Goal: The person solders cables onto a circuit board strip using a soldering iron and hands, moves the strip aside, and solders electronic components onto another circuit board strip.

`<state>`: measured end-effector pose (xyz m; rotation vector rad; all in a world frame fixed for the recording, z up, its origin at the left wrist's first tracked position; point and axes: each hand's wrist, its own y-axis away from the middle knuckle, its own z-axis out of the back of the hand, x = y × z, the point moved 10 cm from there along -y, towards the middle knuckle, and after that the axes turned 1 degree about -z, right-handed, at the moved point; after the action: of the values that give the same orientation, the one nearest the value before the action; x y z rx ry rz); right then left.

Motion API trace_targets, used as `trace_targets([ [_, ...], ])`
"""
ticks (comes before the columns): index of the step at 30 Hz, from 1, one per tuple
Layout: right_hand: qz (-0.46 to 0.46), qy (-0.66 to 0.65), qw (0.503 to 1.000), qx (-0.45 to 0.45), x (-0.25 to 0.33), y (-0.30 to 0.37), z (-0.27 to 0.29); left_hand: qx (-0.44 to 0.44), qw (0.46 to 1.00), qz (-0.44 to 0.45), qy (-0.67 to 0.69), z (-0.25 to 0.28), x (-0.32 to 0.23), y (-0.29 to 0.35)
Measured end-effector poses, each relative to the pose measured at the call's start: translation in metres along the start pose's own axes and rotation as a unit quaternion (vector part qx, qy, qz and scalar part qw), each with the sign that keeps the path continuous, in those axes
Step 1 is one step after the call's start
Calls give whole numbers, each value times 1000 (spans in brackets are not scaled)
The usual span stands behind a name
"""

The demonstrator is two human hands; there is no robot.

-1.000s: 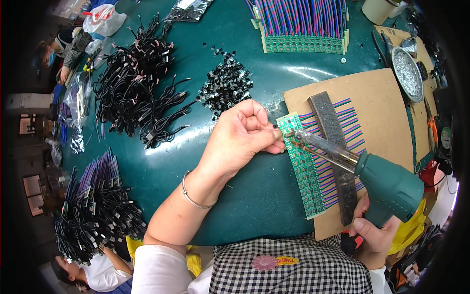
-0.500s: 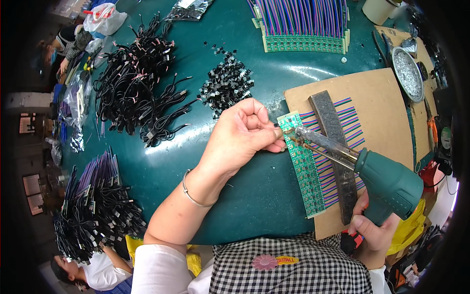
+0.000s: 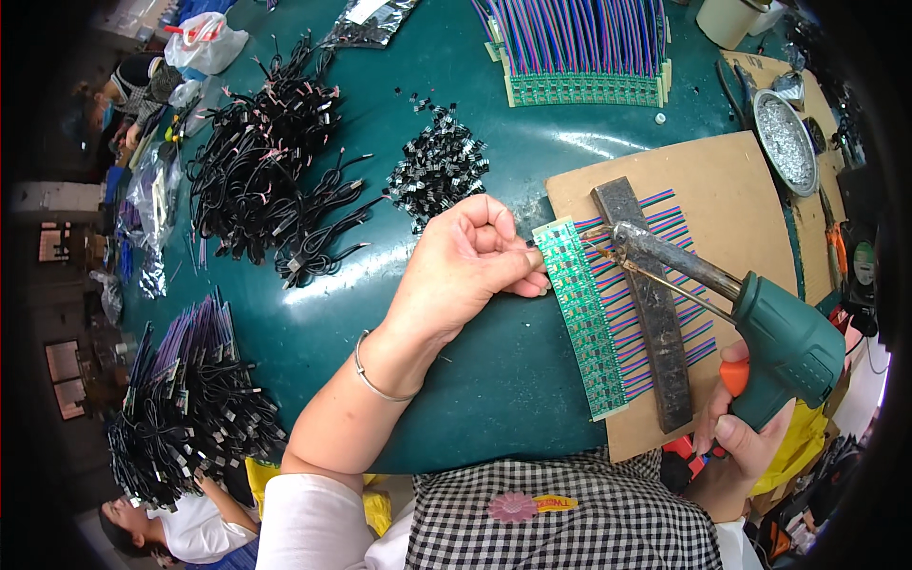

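Observation:
My right hand (image 3: 746, 442) is wrapped round the handle of a green soldering gun (image 3: 793, 347) with an orange trigger. Its tip is just right of the upper end of a long green circuit board panel (image 3: 581, 328), over the wires. With fingertips pinched at the panel's upper left edge, my left hand (image 3: 465, 256) holds a small black component (image 3: 533, 244), mostly hidden by the fingers. Pink, blue and black wires (image 3: 679, 233) run rightward from the panel under a dark metal bar (image 3: 646, 318). Panel and bar rest on a cardboard sheet (image 3: 746, 195).
A heap of small black components (image 3: 439, 166) lies beyond my left hand, with bundled black cables (image 3: 261, 161) further left. Another wired board panel (image 3: 584, 88) is at the back. A metal dish (image 3: 787, 142) sits at the right. Other people are at the left.
The soldering gun has pulled back to the right, its tip moving off the panel. My left hand stays pinched at the panel's edge, almost unmoved.

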<state>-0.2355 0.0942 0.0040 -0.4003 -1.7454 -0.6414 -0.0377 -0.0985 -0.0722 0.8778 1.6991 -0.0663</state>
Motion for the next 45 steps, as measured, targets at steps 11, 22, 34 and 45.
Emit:
trace_targets([
  [11,-40,-18,999,11,-4,4,22,-113,962,-60,-240,56,-48,22],
  [22,5,26,999,30,2,-1,13,-241,760,-165,-581,34,-56,42],
  [34,26,-2,999,46,5,2,17,-190,743,-271,-581,17,-64,55],
  [45,-20,-17,999,24,-1,8,19,-22,997,-3,-69,-13,-6,32],
])
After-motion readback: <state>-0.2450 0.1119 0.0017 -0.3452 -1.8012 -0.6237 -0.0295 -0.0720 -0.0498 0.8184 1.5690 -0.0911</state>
